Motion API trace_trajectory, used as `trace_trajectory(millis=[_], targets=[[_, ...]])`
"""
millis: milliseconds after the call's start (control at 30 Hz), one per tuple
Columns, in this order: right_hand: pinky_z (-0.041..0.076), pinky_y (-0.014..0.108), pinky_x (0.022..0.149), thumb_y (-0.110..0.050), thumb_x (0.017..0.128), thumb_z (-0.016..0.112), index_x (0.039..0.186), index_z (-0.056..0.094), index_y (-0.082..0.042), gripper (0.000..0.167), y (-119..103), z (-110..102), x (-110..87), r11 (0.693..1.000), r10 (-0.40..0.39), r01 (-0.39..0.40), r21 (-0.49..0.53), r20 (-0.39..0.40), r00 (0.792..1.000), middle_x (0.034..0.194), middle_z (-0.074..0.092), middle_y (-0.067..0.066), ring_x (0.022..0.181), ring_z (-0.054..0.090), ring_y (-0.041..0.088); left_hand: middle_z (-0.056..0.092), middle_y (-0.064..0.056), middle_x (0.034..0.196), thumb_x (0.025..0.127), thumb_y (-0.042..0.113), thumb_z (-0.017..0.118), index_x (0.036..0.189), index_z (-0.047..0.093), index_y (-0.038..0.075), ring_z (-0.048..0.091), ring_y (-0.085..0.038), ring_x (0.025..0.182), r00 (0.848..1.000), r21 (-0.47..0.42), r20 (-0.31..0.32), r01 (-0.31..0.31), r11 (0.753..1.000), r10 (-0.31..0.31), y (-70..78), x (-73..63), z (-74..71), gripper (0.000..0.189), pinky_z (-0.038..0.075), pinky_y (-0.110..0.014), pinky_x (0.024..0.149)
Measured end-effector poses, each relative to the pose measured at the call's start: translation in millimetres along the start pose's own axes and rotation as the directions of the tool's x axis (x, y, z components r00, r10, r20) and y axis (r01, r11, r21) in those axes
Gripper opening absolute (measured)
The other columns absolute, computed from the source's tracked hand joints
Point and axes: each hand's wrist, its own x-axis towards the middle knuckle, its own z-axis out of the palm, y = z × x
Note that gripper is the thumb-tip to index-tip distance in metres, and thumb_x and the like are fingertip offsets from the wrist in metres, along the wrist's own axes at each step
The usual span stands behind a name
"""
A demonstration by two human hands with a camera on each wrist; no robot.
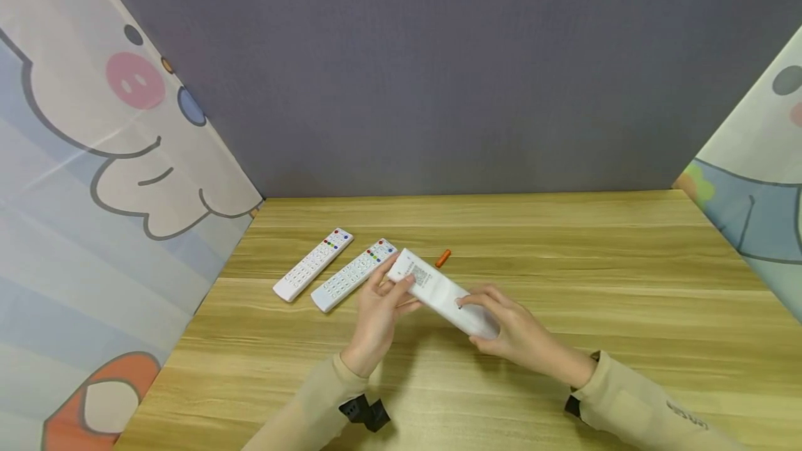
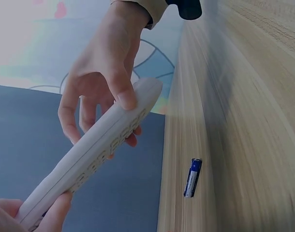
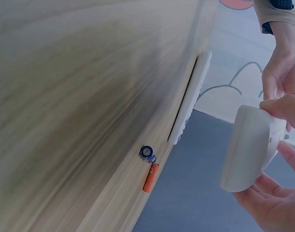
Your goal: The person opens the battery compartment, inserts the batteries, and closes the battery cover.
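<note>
A white remote control point(image 1: 441, 292) is held above the table with its back face up, a printed code label showing near one end. My left hand point(image 1: 374, 322) grips the labelled end, thumb on the back. At the other end my right hand point(image 1: 519, 329) holds the remote, with a fingertip on the small mark of its back. The left wrist view shows the button side of this remote point(image 2: 92, 145) facing down. An orange battery point(image 1: 443, 258) lies on the table just beyond it. Beside that one is a blue battery point(image 3: 147, 153), hidden in the head view.
Two more white remotes, one at the far left point(image 1: 313, 264) and one point(image 1: 354, 275) next to my left hand, lie buttons up on the wooden table point(image 1: 595, 256). A grey panel point(image 1: 470, 75) rises behind the table, with cartoon-printed sheets point(image 1: 63, 228) at the sides.
</note>
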Motion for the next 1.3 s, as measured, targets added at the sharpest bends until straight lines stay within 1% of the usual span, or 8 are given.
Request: trace_trajectory(millis=[167,300,500,800,967,1100,1233,1300], targets=[[0.055,0.031,0.071,-0.008,0.057,0.077,0.110,0.054,-0.008,0.058,0.0,0.0,-0.6,1.000,0.026,-0.026,0.013,0.015,1.000,0.110,0.052,0.011,0.090,0.057,0.025,0.058,-0.021,0.107,0.082,-0.005,0.054,0.129,0.042,0.008,0.064,-0.019,0.072,1.000,-0.001,0.003,-0.005,1.000,0.005,-0.5,-0.7,0.8,0.051,0.056,-0.033,0.066],[0.055,0.031,0.070,-0.008,0.058,0.077,0.109,0.053,-0.008,0.057,0.3,0.0,-1.1,0.999,0.038,-0.039,0.017,0.023,0.999,0.110,0.052,0.011,0.090,0.057,0.026,0.059,-0.022,0.105,0.082,-0.004,0.055,0.130,0.039,0.003,0.064,-0.017,0.071,1.000,0.020,0.013,-0.020,1.000,0.019,-0.7,-1.3,1.5,0.051,0.056,-0.032,0.065],[0.055,0.030,0.071,-0.010,0.057,0.078,0.107,0.053,-0.011,0.056,-0.4,-0.3,-0.9,0.998,0.065,-0.065,0.013,0.032,0.997,0.108,0.052,0.007,0.090,0.057,0.024,0.060,-0.021,0.103,0.081,-0.005,0.056,0.128,0.041,0.002,0.064,-0.016,0.070,0.999,0.044,0.022,-0.032,0.999,0.031,-0.6,-2.0,2.4,0.050,0.056,-0.030,0.064],[0.052,0.019,0.065,-0.010,0.057,0.077,0.105,0.051,-0.012,0.055,-0.9,-2.5,-0.5,0.996,0.088,-0.090,0.017,0.090,0.992,0.107,0.051,0.004,0.085,0.057,0.021,0.061,-0.020,0.099,0.082,-0.004,0.055,0.128,0.041,0.002,0.064,-0.015,0.069,0.999,0.082,0.039,-0.035,0.996,0.032,-0.5,-3.2,3.3,0.048,0.056,-0.028,0.062],[0.054,0.023,0.068,-0.010,0.059,0.077,0.107,0.049,-0.010,0.055,-2.5,-3.1,0.4,0.997,0.075,-0.076,-0.001,0.109,0.991,0.107,0.050,0.006,0.085,0.057,0.021,0.061,-0.020,0.099,0.083,-0.004,0.054,0.129,0.040,0.001,0.064,-0.016,0.069,0.999,0.078,0.033,-0.017,0.997,0.014,-0.9,-1.5,1.6,0.048,0.056,-0.028,0.062],[0.055,0.028,0.071,-0.012,0.062,0.077,0.105,0.048,-0.010,0.052,-3.8,-1.9,0.8,0.999,0.052,-0.053,0.001,0.065,0.997,0.110,0.049,0.009,0.090,0.056,0.024,0.060,-0.021,0.100,0.082,-0.004,0.054,0.128,0.040,0.002,0.065,-0.017,0.069,1.000,0.071,0.020,0.001,0.997,-0.003,-0.9,0.5,0.7,0.048,0.056,-0.029,0.063],[0.054,0.035,0.074,-0.012,0.064,0.076,0.102,0.050,-0.011,0.046,-4.2,-0.4,1.6,0.999,0.033,-0.033,0.007,-0.034,0.999,0.112,0.048,0.011,0.096,0.054,0.028,0.061,-0.022,0.099,0.082,-0.004,0.054,0.128,0.040,0.001,0.065,-0.017,0.068,1.000,0.055,0.011,0.012,0.998,-0.013,-0.4,2.2,0.8,0.048,0.056,-0.030,0.063],[0.054,0.037,0.075,-0.010,0.064,0.077,0.100,0.052,-0.011,0.043,-4.4,0.2,2.1,1.000,0.028,-0.027,0.013,-0.083,0.996,0.111,0.049,0.010,0.097,0.053,0.028,0.061,-0.021,0.098,0.082,-0.004,0.054,0.128,0.039,0.001,0.065,-0.017,0.068,1.000,0.044,0.009,0.014,0.999,-0.015,0.0,2.8,1.0,0.048,0.056,-0.030,0.063]])
